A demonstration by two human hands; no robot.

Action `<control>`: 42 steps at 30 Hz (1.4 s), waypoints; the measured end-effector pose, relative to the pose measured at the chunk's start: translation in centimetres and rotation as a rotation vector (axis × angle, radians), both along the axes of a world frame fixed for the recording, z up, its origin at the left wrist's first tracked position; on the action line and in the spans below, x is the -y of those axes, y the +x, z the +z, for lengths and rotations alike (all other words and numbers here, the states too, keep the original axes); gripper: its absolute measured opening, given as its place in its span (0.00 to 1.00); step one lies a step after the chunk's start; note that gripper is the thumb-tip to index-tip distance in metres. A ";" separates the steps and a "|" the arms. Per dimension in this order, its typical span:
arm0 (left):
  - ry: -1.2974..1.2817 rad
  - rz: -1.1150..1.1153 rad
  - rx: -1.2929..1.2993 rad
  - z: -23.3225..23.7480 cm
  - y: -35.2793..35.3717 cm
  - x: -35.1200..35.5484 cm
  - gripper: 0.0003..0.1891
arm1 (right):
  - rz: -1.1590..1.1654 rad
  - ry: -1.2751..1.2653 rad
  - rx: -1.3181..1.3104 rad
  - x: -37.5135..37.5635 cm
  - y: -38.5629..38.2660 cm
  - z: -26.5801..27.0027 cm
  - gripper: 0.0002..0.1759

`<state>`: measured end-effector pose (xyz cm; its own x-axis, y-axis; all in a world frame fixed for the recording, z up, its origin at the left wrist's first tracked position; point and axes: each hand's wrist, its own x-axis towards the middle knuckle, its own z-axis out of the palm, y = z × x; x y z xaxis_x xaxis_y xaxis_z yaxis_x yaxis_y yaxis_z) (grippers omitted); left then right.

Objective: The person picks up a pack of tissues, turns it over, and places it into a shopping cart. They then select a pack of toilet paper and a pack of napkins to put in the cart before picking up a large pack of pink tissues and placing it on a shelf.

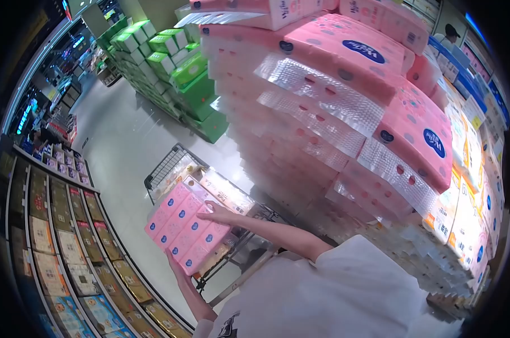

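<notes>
Both hands hold a pink multi-pack of tissues (pixel 179 222) with dark blue heart-shaped logos, tilted over a shopping cart (pixel 179 149). My right hand (pixel 214 213) grips its far right side, with some fingers resting on the wrapped surface. At the near lower edge is my left hand (pixel 175 263), its fingers mostly hidden beneath the pack. Beyond the pack, inside the cart, lies a white package (pixel 226 191) with printed lettering. A clear-wrapped, pale item (pixel 179 172) sits farther along in the basket.
A tall stack of pink tissue packs (pixel 322 56) rises close on the right, beside orange-and-white packs (pixel 463 225). Green boxes (pixel 193 90) are piled ahead. Shelves of packaged goods (pixel 69 242) line the left. Pale floor (pixel 108 135) runs between; another person (pixel 449 36) stands far right.
</notes>
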<state>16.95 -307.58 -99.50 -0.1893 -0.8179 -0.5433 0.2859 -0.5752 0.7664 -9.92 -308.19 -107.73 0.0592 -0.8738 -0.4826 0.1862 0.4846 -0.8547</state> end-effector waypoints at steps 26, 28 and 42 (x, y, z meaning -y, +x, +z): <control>-0.926 -0.139 -0.232 22.2 -16.7 0.8 0.48 | -0.313 -0.861 -0.674 -15.6 -18.2 27.7 0.31; -0.917 -0.142 -0.250 21.2 -16.7 -0.2 0.49 | -0.213 -0.709 -0.507 -17.0 -20.2 27.2 0.29; -0.929 -0.137 -0.251 19.8 -15.5 -1.8 0.53 | -0.448 -0.363 0.128 -17.7 -15.2 33.0 0.53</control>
